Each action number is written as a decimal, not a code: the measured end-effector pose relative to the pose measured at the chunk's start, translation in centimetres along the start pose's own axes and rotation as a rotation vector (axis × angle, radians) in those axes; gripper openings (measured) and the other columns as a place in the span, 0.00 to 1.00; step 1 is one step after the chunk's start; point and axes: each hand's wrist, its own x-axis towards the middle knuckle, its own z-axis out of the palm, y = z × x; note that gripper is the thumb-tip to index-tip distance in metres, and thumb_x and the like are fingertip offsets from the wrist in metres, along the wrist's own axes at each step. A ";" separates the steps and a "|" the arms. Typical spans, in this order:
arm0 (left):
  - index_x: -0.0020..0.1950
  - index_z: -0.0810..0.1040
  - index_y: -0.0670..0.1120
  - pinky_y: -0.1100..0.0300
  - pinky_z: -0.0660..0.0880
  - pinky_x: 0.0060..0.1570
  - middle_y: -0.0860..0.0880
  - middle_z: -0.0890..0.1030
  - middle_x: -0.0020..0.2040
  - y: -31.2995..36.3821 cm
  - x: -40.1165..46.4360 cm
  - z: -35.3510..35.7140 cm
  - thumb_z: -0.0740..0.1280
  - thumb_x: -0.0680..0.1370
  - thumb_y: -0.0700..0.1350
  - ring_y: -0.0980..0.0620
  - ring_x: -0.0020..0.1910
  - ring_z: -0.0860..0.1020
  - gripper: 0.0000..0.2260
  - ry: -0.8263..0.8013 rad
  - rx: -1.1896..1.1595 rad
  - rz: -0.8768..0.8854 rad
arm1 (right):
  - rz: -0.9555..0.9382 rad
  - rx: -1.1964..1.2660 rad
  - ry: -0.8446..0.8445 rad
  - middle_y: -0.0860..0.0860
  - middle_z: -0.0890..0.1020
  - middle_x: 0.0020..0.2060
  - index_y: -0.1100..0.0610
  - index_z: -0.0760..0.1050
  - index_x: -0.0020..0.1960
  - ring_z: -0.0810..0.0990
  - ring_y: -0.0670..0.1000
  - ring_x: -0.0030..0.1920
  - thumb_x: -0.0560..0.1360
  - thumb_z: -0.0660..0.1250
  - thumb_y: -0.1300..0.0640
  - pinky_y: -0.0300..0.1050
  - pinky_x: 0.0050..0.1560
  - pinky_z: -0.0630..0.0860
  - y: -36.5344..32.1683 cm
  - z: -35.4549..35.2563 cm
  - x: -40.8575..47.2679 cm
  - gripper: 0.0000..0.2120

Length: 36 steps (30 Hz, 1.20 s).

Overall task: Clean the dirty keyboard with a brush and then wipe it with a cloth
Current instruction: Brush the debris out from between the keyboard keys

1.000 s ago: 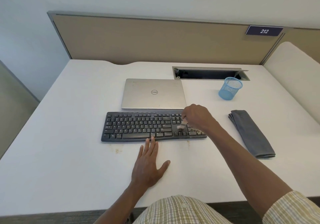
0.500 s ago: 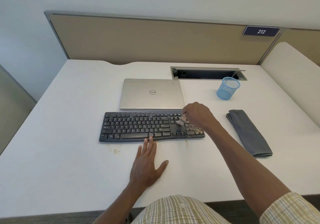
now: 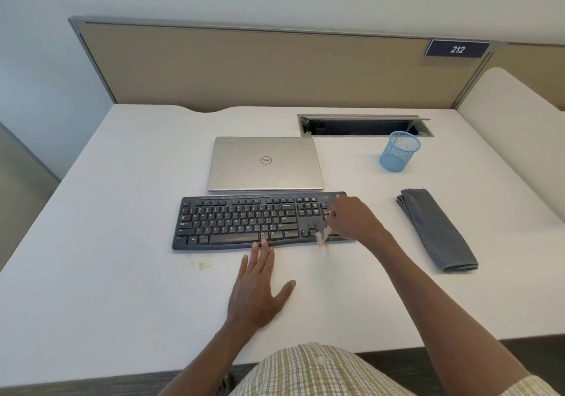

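Looking down through your head camera, you have the black keyboard (image 3: 263,222) lying flat on the white desk (image 3: 122,273), just in front of a closed silver laptop (image 3: 265,163). Your right hand (image 3: 351,220) is curled over the keyboard's right end, fingers closed round a small brush (image 3: 322,236); its pale bristles show blurred at the near edge of the keys, so you cannot tell exactly which keys they touch. Your left hand (image 3: 260,291) lies flat on the desk with fingers straight and close together, thumb spread, fingertips touching the keyboard's front edge. Crumbs (image 3: 202,265) speckle the desk just before the keyboard. A folded grey cloth (image 3: 437,230) lies to the right, well apart, with a blue mesh cup (image 3: 399,151) behind it.
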 end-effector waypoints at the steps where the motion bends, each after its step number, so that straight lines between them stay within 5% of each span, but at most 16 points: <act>1: 0.83 0.44 0.47 0.56 0.37 0.78 0.52 0.35 0.81 0.0 0.0 0.0 0.43 0.77 0.73 0.52 0.81 0.34 0.43 -0.003 -0.001 0.001 | 0.021 0.006 0.020 0.50 0.66 0.28 0.56 0.60 0.29 0.66 0.47 0.28 0.74 0.59 0.66 0.39 0.25 0.57 0.2 0.0 0.1 0.17; 5: 0.83 0.45 0.46 0.57 0.36 0.77 0.51 0.36 0.82 0.0 0.0 -0.1 0.44 0.77 0.73 0.51 0.81 0.35 0.43 0.003 -0.003 0.002 | 0.112 0.020 0.135 0.51 0.69 0.28 0.57 0.64 0.31 0.71 0.55 0.32 0.75 0.59 0.63 0.41 0.26 0.59 0.8 0.1 0.7 0.14; 11: 0.83 0.45 0.46 0.56 0.37 0.78 0.51 0.36 0.82 0.0 0.0 -0.1 0.44 0.77 0.73 0.51 0.81 0.35 0.43 -0.001 0.007 0.005 | 0.098 -0.009 0.077 0.52 0.71 0.32 0.59 0.67 0.40 0.72 0.57 0.36 0.74 0.60 0.63 0.43 0.31 0.64 1.1 0.4 0.0 0.04; 16: 0.83 0.45 0.46 0.56 0.37 0.78 0.51 0.35 0.81 0.0 -0.1 -0.1 0.44 0.77 0.72 0.52 0.81 0.34 0.43 -0.007 0.000 0.002 | 0.107 -0.019 0.070 0.52 0.69 0.30 0.59 0.67 0.38 0.71 0.56 0.35 0.75 0.62 0.62 0.41 0.33 0.66 0.7 0.5 -0.5 0.08; 19: 0.83 0.45 0.46 0.56 0.37 0.78 0.52 0.35 0.81 0.0 0.0 -0.1 0.44 0.77 0.73 0.52 0.80 0.34 0.43 -0.009 0.000 -0.001 | 0.067 -0.022 0.051 0.50 0.67 0.26 0.56 0.62 0.31 0.70 0.54 0.30 0.73 0.60 0.66 0.41 0.26 0.62 0.4 0.3 -0.7 0.14; 23: 0.83 0.45 0.46 0.56 0.37 0.78 0.51 0.36 0.82 0.1 -0.1 -0.2 0.43 0.77 0.73 0.52 0.80 0.34 0.43 -0.009 0.006 -0.004 | -0.052 0.071 0.122 0.51 0.73 0.28 0.55 0.68 0.29 0.71 0.52 0.30 0.75 0.58 0.63 0.41 0.28 0.60 -1.3 0.5 -0.9 0.16; 27: 0.83 0.45 0.46 0.56 0.36 0.78 0.51 0.35 0.81 0.1 0.0 -0.2 0.44 0.77 0.72 0.52 0.80 0.34 0.43 -0.014 0.005 -0.006 | -0.115 0.144 0.144 0.49 0.70 0.25 0.50 0.59 0.27 0.70 0.54 0.30 0.77 0.57 0.62 0.43 0.32 0.62 -2.5 2.1 -1.6 0.21; 34: 0.83 0.45 0.46 0.57 0.37 0.78 0.52 0.36 0.81 0.1 0.0 -0.2 0.45 0.77 0.72 0.52 0.81 0.35 0.43 -0.007 -0.010 -0.002 | -0.057 0.127 0.121 0.53 0.81 0.31 0.57 0.74 0.32 0.78 0.54 0.32 0.74 0.57 0.62 0.42 0.27 0.66 -2.1 2.1 -1.6 0.13; 36: 0.83 0.44 0.46 0.56 0.37 0.78 0.52 0.35 0.81 0.1 0.0 -0.2 0.44 0.77 0.73 0.52 0.81 0.34 0.43 -0.017 -0.005 -0.001 | -0.052 0.146 0.115 0.51 0.81 0.33 0.54 0.72 0.32 0.77 0.54 0.34 0.74 0.57 0.63 0.41 0.28 0.64 -1.7 2.4 -2.1 0.13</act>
